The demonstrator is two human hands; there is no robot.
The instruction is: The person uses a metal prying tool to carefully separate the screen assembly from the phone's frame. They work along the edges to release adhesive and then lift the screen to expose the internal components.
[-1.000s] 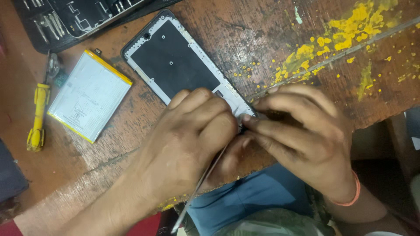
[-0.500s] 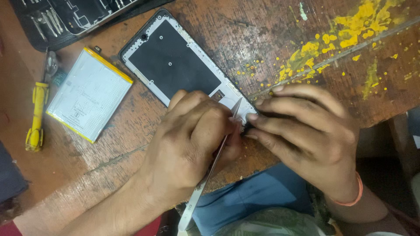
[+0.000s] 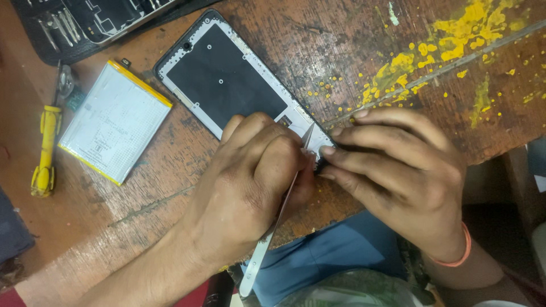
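Note:
An opened phone frame [image 3: 224, 77] lies face down on the worn wooden table [image 3: 352, 51], its black inner plate showing. My left hand [image 3: 250, 187] grips silver tweezers [image 3: 273, 233], whose tips touch the frame's lower end beside my fingertips. My right hand [image 3: 398, 170] presses its fingertips down on that same lower corner of the frame, holding it against the table edge. An orange band circles the right wrist.
A white phone battery [image 3: 114, 122] with yellow edges lies left of the frame. A yellow-handled screwdriver [image 3: 45, 150] rests at the far left. A black tool case [image 3: 85, 23] with a second phone shell sits at the top left. Yellow paint splatters mark the table's right side.
The tweezers have swung more upright in my left hand, their tips staying at the frame's lower end. Both hands remain at the same corner.

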